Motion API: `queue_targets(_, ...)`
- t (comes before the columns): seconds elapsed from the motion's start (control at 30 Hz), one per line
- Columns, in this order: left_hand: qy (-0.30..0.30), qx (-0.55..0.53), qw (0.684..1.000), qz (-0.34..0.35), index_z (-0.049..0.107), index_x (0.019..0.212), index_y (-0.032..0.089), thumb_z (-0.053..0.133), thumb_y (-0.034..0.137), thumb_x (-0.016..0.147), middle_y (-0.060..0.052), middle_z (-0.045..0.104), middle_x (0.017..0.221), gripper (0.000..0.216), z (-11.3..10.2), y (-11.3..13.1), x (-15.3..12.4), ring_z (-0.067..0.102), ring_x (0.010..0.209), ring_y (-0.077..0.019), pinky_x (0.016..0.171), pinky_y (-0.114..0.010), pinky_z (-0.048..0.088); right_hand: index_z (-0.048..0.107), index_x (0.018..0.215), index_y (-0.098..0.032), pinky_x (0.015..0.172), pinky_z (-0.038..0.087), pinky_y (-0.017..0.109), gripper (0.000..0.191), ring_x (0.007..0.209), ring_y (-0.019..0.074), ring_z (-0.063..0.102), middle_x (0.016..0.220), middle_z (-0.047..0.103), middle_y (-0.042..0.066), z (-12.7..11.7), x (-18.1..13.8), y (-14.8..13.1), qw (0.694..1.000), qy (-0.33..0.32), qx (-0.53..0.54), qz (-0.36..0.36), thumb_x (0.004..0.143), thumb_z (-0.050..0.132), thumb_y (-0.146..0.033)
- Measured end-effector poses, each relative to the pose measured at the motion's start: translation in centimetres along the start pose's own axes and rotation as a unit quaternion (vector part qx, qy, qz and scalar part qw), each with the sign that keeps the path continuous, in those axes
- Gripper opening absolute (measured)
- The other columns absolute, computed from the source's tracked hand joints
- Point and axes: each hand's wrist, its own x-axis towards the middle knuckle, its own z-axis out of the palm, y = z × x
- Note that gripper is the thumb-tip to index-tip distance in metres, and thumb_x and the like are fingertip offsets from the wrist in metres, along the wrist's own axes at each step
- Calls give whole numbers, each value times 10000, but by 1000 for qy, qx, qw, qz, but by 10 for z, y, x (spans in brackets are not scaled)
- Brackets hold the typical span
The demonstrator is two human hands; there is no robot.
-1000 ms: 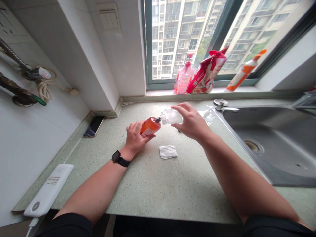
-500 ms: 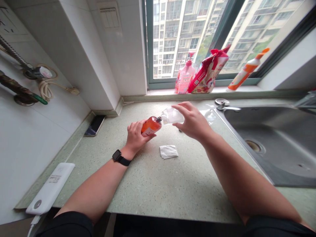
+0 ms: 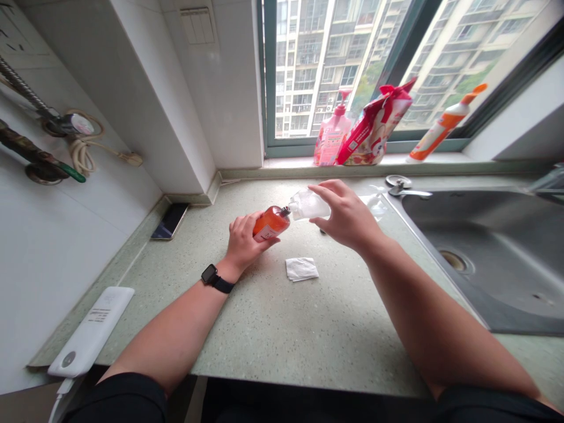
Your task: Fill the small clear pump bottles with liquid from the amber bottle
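My left hand (image 3: 245, 241) is wrapped round an orange bottle (image 3: 272, 224) with a pale label and a dark threaded neck, tilted toward the right. Facing it, my right hand (image 3: 346, 214) grips a clear plastic bottle (image 3: 304, 205) between thumb and fingers, tilted so its mouth meets the orange bottle's neck. The two necks look to be touching or nearly so. Just below them lies a folded white tissue (image 3: 302, 269) on the counter. Behind my right hand, a clear pump top (image 3: 377, 204) is partly hidden.
A steel sink (image 3: 484, 247) with a tap lever (image 3: 409, 191) is at the right. A phone (image 3: 170, 221) and a white power bank (image 3: 91, 332) lie on the left. A pink pump bottle (image 3: 332, 138), a red bag (image 3: 374, 129) and an orange-white bottle (image 3: 443, 130) stand on the sill.
Both hands keep the two bottles mouth to mouth in nearly the same pose. The whole view has shifted slightly; nothing was let go.
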Motion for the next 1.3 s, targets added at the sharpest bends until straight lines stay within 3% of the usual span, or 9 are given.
queue_targets(0.83,-2,-29,1000,-4,608,1447,236,730,832,844,-127,754,1280,857,1,0,-1,655,1108,-325,1028,-476,465,669,1474,-250,1049,595,584,698,1229,378,667,1387,662,145,-1,0,-1,999,18,-17,-27,791,807,-210)
queue_targets(1.3,-12,-28,1000,-7,600,1452,245,735,827,842,-131,747,1298,854,1,0,-1,658,1129,-339,1037,-483,465,647,1499,-284,1057,591,583,716,1251,373,655,1387,665,133,0,-1,1,999,20,-24,-39,805,802,-208)
